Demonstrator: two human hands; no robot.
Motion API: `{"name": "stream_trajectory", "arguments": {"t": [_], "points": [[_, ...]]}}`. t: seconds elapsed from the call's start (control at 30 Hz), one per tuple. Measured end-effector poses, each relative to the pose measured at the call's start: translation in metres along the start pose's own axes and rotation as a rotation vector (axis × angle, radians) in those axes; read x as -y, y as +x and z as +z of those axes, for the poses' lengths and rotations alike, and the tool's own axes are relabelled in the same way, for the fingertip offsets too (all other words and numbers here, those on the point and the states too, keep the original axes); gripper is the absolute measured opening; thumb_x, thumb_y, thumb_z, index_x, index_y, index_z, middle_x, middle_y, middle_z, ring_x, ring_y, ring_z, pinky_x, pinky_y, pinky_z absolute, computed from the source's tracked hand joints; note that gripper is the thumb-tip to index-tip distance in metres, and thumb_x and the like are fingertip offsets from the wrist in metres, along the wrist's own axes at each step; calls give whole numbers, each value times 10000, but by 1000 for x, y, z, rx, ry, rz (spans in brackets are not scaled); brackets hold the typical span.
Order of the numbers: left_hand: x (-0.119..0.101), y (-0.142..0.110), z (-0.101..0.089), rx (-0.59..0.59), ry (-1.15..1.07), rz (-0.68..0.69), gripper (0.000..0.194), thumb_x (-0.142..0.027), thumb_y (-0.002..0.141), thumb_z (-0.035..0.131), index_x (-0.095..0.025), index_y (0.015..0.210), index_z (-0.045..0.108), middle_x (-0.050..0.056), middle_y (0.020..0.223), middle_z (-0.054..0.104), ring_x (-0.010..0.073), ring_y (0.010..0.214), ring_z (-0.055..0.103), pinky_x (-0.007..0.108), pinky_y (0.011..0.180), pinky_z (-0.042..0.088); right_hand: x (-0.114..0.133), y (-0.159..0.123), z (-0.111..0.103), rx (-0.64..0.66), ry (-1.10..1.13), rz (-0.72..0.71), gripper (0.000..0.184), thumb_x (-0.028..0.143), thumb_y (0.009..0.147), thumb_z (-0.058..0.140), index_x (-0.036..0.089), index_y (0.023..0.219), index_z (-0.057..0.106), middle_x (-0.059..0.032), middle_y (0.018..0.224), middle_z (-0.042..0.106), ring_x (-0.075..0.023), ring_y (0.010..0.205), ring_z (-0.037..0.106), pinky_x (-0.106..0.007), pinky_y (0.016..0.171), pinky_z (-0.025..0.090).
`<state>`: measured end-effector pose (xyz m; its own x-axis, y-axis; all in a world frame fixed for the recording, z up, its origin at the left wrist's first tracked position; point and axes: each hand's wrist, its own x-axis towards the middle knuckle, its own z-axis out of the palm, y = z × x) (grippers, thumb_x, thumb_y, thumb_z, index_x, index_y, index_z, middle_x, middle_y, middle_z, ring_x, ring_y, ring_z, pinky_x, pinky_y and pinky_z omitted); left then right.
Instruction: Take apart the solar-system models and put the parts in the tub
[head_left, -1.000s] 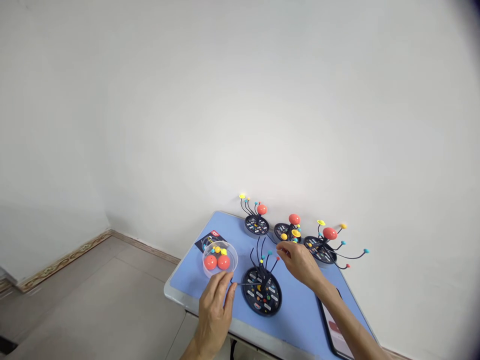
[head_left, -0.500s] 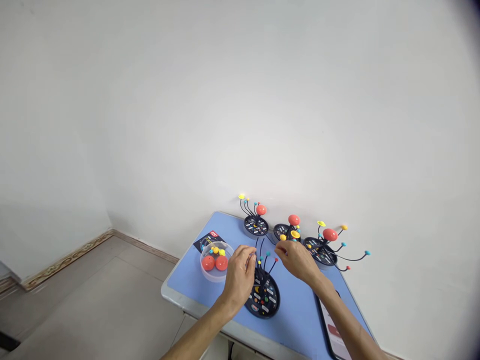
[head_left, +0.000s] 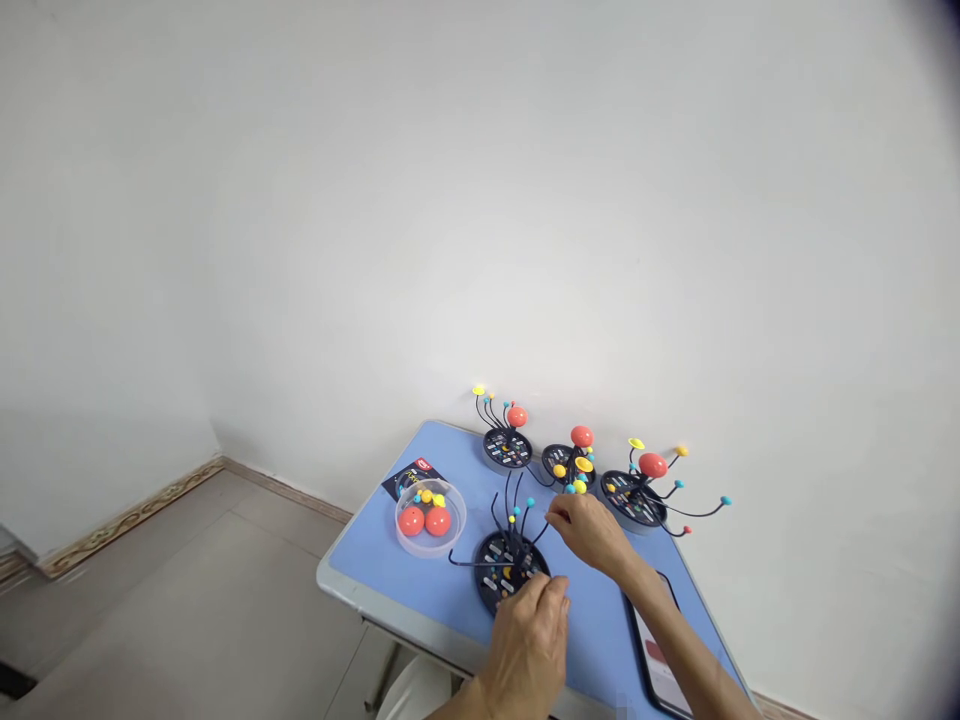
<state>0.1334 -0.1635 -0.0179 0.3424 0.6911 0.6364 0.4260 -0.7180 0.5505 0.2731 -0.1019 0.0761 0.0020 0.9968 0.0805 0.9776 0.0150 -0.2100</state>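
Observation:
My left hand [head_left: 526, 648] lies over the near rim of a black round base [head_left: 499, 575], which carries a model of curved black wires [head_left: 511, 515] tipped with small cyan and yellow beads. My fingers hide the front of that base. My right hand [head_left: 589, 532] reaches in from the right, its fingertips close beside the wires' upper ends. Whether it holds anything small is hidden. One long wire sticks out to the left, low over the table.
Behind stand several similar black-based wire models [head_left: 507, 449] with orange-red balls and yellow rings. A transparent round dish [head_left: 430, 518] holds two orange-red balls and small yellow beads, with a dark printed card [head_left: 411, 478] under its far side. A phone [head_left: 651, 640] lies at the blue table's right edge.
My left hand has dropped from the top of the wires to the near rim of the base. The base and its wires now sit further left. My right hand has moved slightly down.

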Motion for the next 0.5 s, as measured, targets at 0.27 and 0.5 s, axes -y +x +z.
{"name": "stream_trajectory", "arguments": {"t": [0.27,0.5], "points": [[-1,13,39,103,-100,-383,546,-113,927,290,-4,1453,392,229,1020,726,279,880,707,332,748,504,-1,-5,-4,15,-38,17,266,201,896,511,173,669,646,-51,695,681,-153,668,596,-249,560,242],[-6,42,53,112,-108,-563,485,-46,883,345,5,1338,502,218,913,735,276,825,702,314,684,468,-3,-10,-7,41,10,-10,311,226,899,489,189,608,593,-27,633,650,-140,596,548,-249,558,270]]}}
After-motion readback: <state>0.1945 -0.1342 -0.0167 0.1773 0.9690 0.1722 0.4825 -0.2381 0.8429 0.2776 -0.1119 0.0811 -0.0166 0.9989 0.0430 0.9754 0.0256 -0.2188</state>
